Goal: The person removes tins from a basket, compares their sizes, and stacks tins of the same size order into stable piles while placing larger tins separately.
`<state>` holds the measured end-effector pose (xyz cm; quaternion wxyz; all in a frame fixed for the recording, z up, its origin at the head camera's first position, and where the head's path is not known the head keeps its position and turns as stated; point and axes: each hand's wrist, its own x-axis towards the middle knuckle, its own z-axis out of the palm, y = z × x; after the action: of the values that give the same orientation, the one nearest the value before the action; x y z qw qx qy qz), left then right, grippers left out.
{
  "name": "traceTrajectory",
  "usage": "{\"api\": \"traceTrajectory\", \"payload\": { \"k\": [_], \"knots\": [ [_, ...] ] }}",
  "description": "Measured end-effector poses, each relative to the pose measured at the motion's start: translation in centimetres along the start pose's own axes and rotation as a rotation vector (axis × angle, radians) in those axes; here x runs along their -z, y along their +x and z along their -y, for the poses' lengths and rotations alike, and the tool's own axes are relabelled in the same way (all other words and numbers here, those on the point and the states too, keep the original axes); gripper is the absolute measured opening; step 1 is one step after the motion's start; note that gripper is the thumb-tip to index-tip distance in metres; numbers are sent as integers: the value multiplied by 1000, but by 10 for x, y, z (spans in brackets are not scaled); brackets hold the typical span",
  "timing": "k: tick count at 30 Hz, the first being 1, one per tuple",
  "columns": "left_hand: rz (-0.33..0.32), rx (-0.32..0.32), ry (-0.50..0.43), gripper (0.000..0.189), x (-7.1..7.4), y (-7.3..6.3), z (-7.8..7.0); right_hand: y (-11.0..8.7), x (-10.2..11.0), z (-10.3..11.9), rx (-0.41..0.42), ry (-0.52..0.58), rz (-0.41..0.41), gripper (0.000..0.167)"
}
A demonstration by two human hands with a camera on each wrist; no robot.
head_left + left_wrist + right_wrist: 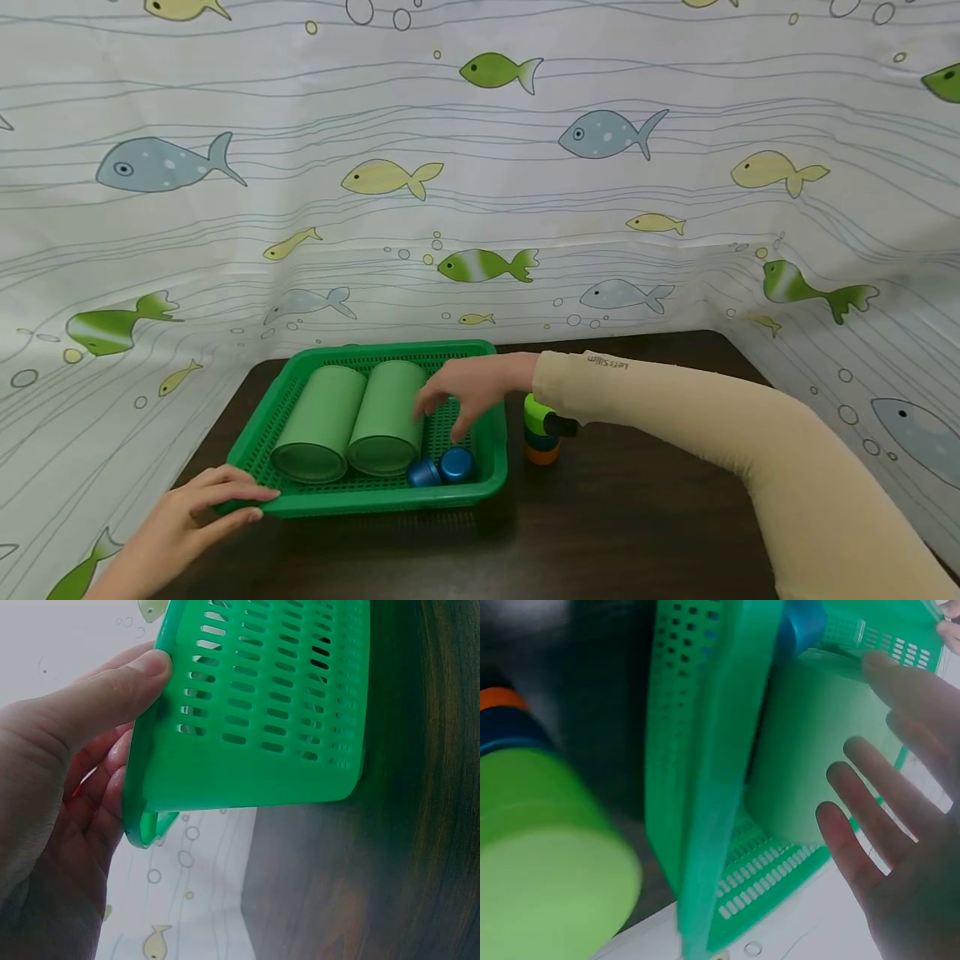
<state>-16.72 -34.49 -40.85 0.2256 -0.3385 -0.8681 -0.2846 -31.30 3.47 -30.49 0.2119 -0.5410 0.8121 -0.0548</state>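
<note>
A green plastic basket (367,502) with slotted walls lies on the dark table. My left hand (197,508) holds its near left corner, the thumb (142,675) against the rim and the other fingers behind it. Two pale green cylinders, a left one (318,425) and a right one (388,417), lie side by side inside. Two blue round-ended pieces, one (457,465) beside the other (423,473), sit in the near right corner. Over the basket's right part hovers my right hand (468,390), fingers spread and nothing in its grasp. In the right wrist view its fingers (862,817) are near a cylinder (817,750).
Just right of the basket stands a lime green, dark blue and orange object (542,433), partly hidden by my right sleeve (637,392). A fish-patterned white sheet (480,192) hangs behind and along both sides of the dark table (637,525).
</note>
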Motion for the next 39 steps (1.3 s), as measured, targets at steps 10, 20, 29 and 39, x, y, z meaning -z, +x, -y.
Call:
{"api": "traceTrajectory", "payload": {
  "k": [10, 20, 29, 39],
  "knots": [
    [0, 13, 12, 50, 0, 1, -1, 29, -8, 10, 4, -57, 146, 53],
    [-9, -4, 5, 52, 0, 1, -1, 45, -19, 16, -25, -120, 221, 54],
    [-5, 22, 18, 51, 0, 0, -3, 56, -30, 17, -49, -161, 294, 60],
    [-18, 6, 9, 52, -1, -2, -2, 66, -39, 21, -76, -245, 341, 63]
  ]
}}
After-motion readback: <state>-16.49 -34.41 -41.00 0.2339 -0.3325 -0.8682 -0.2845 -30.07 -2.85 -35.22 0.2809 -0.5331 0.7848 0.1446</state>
